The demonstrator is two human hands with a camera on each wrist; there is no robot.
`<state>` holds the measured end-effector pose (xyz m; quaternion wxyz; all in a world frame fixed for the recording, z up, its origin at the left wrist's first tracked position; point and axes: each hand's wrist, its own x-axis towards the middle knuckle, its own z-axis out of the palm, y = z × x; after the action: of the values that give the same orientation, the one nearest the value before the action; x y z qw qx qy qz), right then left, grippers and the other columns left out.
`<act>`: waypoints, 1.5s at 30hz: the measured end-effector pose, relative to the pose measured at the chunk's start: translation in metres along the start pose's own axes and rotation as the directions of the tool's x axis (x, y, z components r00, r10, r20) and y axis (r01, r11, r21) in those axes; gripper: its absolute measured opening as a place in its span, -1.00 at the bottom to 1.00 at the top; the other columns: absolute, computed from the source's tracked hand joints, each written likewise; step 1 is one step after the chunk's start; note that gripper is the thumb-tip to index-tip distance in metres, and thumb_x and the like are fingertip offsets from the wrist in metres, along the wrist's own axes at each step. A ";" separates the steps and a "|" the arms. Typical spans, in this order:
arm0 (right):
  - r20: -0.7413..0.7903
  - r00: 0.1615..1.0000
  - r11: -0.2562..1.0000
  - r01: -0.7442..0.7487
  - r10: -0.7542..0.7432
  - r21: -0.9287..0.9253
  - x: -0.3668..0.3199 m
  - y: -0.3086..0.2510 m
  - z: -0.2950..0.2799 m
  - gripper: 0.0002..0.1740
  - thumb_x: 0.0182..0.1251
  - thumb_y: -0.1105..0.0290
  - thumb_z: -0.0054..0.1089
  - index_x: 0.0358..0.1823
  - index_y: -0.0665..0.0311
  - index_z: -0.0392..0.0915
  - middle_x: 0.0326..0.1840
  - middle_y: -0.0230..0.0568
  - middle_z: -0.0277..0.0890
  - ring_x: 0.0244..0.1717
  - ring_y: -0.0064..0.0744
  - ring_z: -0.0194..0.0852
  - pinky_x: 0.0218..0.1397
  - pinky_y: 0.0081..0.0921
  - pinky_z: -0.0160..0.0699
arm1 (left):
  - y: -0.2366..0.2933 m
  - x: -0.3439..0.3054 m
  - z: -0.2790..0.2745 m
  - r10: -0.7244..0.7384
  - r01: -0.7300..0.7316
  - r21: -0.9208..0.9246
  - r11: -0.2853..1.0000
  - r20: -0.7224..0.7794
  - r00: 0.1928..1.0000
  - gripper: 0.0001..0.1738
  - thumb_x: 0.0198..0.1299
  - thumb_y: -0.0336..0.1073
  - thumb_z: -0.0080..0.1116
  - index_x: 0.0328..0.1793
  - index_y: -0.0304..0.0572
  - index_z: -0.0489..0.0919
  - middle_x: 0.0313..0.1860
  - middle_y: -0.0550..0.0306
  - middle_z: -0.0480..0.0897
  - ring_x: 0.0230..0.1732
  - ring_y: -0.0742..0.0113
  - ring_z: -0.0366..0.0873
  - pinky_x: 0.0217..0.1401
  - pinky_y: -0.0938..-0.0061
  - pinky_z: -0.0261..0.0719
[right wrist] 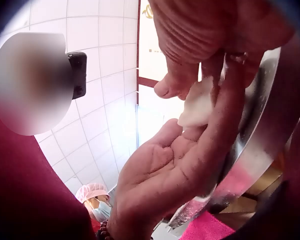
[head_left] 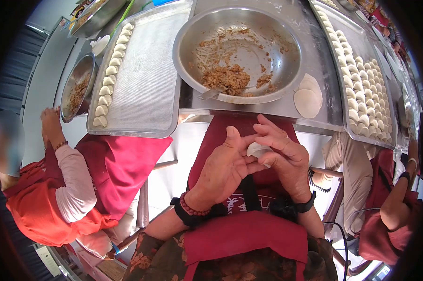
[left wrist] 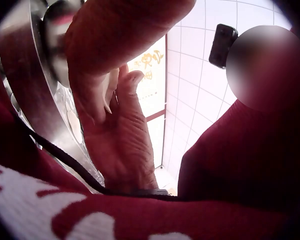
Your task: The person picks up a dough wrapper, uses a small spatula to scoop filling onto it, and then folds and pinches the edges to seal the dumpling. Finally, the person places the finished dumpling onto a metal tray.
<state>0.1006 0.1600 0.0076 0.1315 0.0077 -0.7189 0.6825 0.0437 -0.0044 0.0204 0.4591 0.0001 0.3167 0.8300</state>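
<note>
Between my two hands, in front of the apron, is a small white folded dumpling (head_left: 258, 150). My left hand (head_left: 226, 165) is turned palm up with its fingers stretched out beneath the dumpling. From the other side my right hand (head_left: 285, 152) pinches it between thumb and bent fingers. The right wrist view shows the dumpling (right wrist: 197, 106) lying against the left fingers (right wrist: 217, 125), the right thumb (right wrist: 171, 89) beside it. Only a pale edge of the dumpling (left wrist: 109, 91) appears in the left wrist view; the left hand hides the rest.
A steel bowl (head_left: 293, 56) with brown filling (head_left: 226, 78) and a utensil stands ahead. Round wrappers (head_left: 308, 100) lie right of it. Trays of dumplings flank it: one left tray (head_left: 148, 84), one right tray (head_left: 356, 131). People sit on both sides.
</note>
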 end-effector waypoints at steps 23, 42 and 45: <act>-0.054 0.994 0.996 0.089 -0.090 -0.021 0.000 0.007 0.006 -0.69 0.11 0.44 0.45 -0.06 0.20 0.75 0.14 -0.11 0.68 0.44 -0.05 0.42 0.42 -0.22 0.33 | 0.003 0.000 0.008 0.042 -0.041 -0.075 0.996 0.018 0.999 -0.24 0.59 0.16 -0.52 0.43 -0.45 0.31 0.33 -0.06 0.47 0.28 0.20 0.53 0.46 0.11 0.48; -0.044 0.961 0.945 0.261 -0.274 -0.198 0.006 -0.013 0.003 -0.67 0.13 0.36 0.45 -0.03 0.18 0.74 0.14 -0.17 0.69 0.46 -0.10 0.40 0.38 -0.24 0.34 | 0.015 -0.004 0.014 -0.037 0.046 -0.120 0.992 0.077 0.996 -0.62 0.58 -0.29 -0.18 0.34 -0.37 0.44 0.23 0.02 0.56 0.21 0.29 0.57 0.43 0.17 0.50; -0.005 0.948 0.915 0.306 -0.318 -0.262 0.004 -0.013 -0.001 -0.68 0.14 0.34 0.44 -0.05 0.17 0.74 0.11 -0.18 0.70 0.46 -0.10 0.39 0.40 -0.24 0.31 | 0.009 -0.004 0.016 -0.031 0.039 -0.144 0.989 0.056 0.998 -0.62 0.58 -0.28 -0.18 0.34 -0.35 0.44 0.21 0.04 0.57 0.19 0.31 0.57 0.42 0.19 0.51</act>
<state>0.0994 0.1603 0.0206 0.2558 0.0888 -0.7877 0.5534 0.0436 -0.0019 0.0394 0.4808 -0.0167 0.2429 0.8424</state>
